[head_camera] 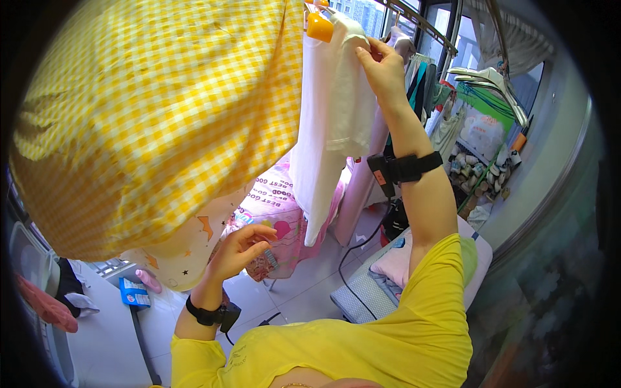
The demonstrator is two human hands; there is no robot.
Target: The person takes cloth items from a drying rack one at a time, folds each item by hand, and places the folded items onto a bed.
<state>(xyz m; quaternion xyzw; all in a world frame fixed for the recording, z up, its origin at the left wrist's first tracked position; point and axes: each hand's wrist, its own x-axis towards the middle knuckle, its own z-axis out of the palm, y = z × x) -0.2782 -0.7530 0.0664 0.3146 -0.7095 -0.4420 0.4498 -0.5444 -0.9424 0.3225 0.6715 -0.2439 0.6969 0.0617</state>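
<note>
A white garment hangs in front of me from a hanger with an orange end. My right hand is raised at its shoulder, thumb and fingertips pinching the white fabric. My left hand is lower, fingers slightly curled and apart, holding nothing, beside a hanging pale cloth with star prints. A large yellow-and-white checked cloth hangs close on the left and hides much behind it. To the right of the white garment hangs a pale mauve garment.
Pink printed fabric covers something low behind the garments. White hangers hang at upper right, above a crowded shoe rack. A padded seat with a pink pillow is at lower right; a pale tabletop at lower left. A black cable dangles.
</note>
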